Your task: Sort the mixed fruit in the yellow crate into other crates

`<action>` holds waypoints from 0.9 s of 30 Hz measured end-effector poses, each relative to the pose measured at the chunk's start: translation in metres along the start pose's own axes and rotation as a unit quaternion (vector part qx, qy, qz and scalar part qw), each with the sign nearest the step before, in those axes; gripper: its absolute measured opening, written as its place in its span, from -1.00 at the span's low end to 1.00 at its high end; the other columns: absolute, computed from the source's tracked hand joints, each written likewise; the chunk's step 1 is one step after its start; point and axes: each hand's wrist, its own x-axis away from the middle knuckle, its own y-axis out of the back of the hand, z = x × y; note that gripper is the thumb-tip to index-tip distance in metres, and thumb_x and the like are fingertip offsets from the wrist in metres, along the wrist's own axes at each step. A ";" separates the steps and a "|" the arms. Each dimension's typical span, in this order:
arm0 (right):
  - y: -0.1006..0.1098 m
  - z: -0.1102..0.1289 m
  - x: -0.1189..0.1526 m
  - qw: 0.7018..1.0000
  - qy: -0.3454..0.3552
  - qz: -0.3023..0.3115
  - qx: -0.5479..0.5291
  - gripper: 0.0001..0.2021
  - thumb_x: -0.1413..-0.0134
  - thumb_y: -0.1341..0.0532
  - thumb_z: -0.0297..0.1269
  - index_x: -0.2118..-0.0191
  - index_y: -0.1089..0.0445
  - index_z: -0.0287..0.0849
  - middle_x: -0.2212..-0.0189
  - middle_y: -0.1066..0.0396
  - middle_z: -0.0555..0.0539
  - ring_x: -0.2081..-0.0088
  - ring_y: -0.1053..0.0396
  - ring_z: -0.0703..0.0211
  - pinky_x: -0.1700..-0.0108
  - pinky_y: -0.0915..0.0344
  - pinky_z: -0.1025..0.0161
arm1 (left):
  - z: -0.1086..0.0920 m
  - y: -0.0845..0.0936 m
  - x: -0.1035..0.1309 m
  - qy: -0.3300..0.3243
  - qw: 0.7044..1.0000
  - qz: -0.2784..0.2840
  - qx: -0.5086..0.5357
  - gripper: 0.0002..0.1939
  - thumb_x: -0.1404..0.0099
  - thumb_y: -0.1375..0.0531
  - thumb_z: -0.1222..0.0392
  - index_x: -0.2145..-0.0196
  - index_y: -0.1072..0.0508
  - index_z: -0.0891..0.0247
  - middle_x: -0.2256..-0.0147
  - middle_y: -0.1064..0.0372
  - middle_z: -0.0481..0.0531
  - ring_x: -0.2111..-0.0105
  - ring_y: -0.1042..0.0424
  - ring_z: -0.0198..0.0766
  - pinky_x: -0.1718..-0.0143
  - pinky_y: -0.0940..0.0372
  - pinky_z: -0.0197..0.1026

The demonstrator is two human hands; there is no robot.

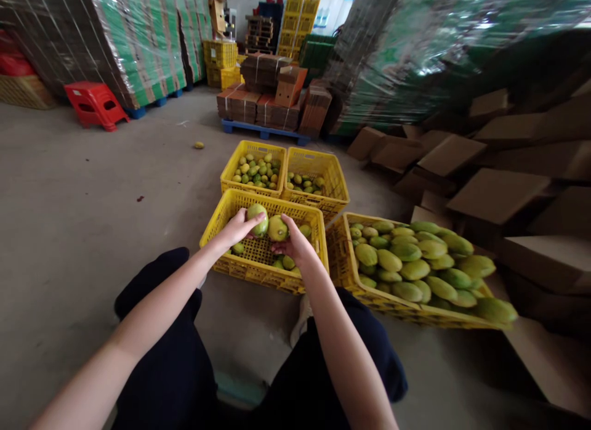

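My left hand (244,227) is closed around a green papaya (258,220), thumb across its top. Beside it, my right hand (294,240) grips a yellower papaya (277,228) with its rounded end towards me. Both fruits are held up over a yellow plastic crate (263,273) between my knees. Several papayas (288,262) lie in that crate, mostly towards its right side, partly hidden by my right hand and wrist. To the right, a tilted yellow crate (339,257) is heaped with larger green-yellow papayas (415,270).
Behind the near crate stand a yellow crate with small fruits (258,171) and another, less full yellow crate (339,177). Cardboard boxes (498,196) pile up on the right. Flattened cartons sit on a blue pallet (265,133). A red stool (95,103) and a loose fruit (198,145) are further left.
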 end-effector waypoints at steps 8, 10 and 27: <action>0.014 -0.008 0.001 0.971 0.219 -0.066 0.067 -0.31 0.34 -0.54 -0.14 0.02 -0.28 -0.03 0.22 -0.43 0.00 0.29 -0.49 0.12 0.41 -0.48 0.27 | 0.011 0.008 -0.008 -0.179 0.979 0.089 0.036 -0.37 0.04 -0.51 0.21 0.04 -0.37 0.20 -0.07 -0.44 0.19 -0.10 -0.44 0.02 -0.21 -0.27 0.12; 0.018 -0.008 0.002 0.948 0.293 -0.079 0.099 -0.31 0.37 -0.53 -0.12 0.04 -0.29 -0.04 0.18 -0.44 -0.02 0.20 -0.48 0.07 0.26 -0.51 0.18 | 0.010 0.007 -0.007 -0.200 0.974 0.097 0.042 -0.34 0.06 -0.52 0.20 0.02 -0.39 0.20 -0.09 -0.43 0.20 -0.12 -0.44 0.05 -0.23 -0.26 0.16; 0.033 -0.001 0.017 0.670 0.622 -0.174 0.366 -0.41 0.13 -0.21 -0.48 -0.09 -0.22 0.03 0.00 -0.47 -0.14 -0.07 -0.46 -0.13 -0.09 -0.44 -0.17 | -0.003 0.001 0.009 -0.330 0.917 0.221 0.029 -0.44 -0.05 -0.49 0.27 -0.02 -0.50 0.14 -0.22 -0.40 0.20 -0.27 -0.34 0.08 -0.28 -0.23 0.18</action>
